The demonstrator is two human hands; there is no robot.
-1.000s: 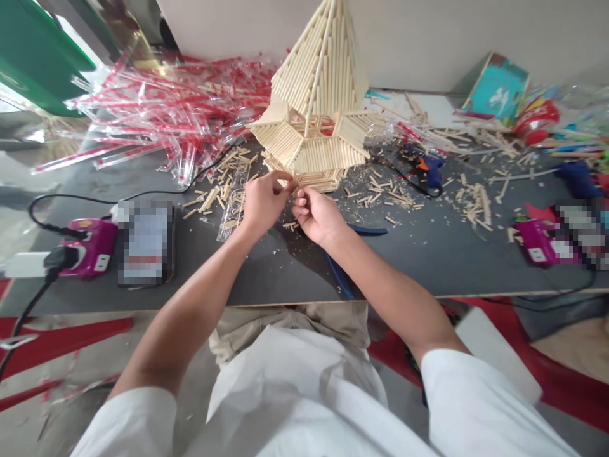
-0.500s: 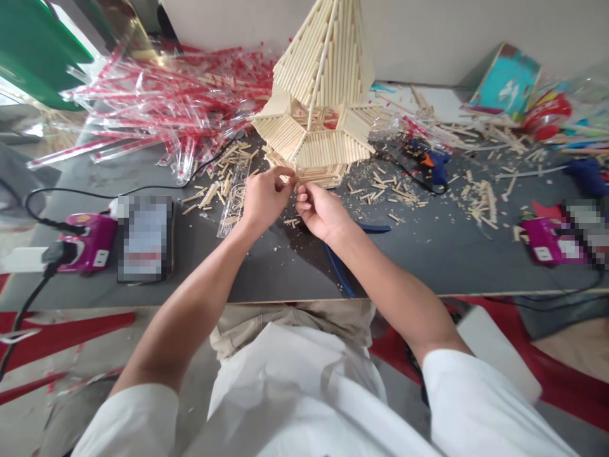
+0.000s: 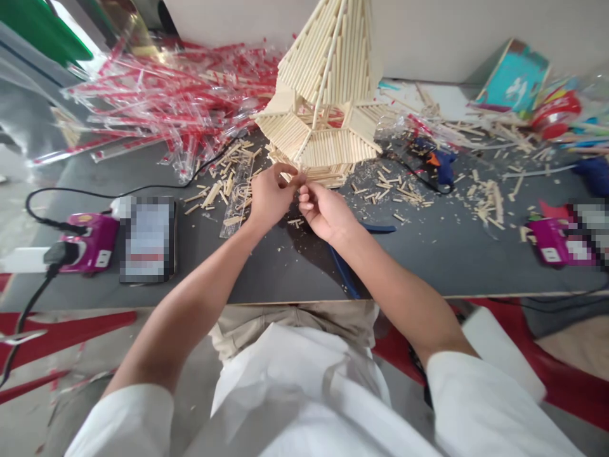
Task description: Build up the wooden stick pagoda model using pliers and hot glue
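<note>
A tower-like model built of pale wooden sticks (image 3: 328, 70) stands upright on the dark table, with a tall pointed roof over a flared lower roof. At the near lower edge of the model, my left hand (image 3: 273, 197) is closed, thumb and fingers pinched together. Right beside it, my right hand (image 3: 325, 209) is also closed in a pinch, its fingertips almost touching the left ones. Whatever lies between the fingertips is too small to make out. Under my right forearm is a blue-handled tool (image 3: 343, 270), its head hidden.
A heap of red and clear plastic wrappers (image 3: 176, 95) lies back left. A phone (image 3: 147, 238) and a purple power socket (image 3: 90, 241) are at left. Cut stick pieces (image 3: 399, 190) and a clear ruler (image 3: 236, 197) surround the model. A blue glue gun (image 3: 443, 166) lies at right.
The view has shifted slightly, so the model and table appear a little further right. Both hands keep their pinch at the model's lower edge, fingertips slightly closer together.
</note>
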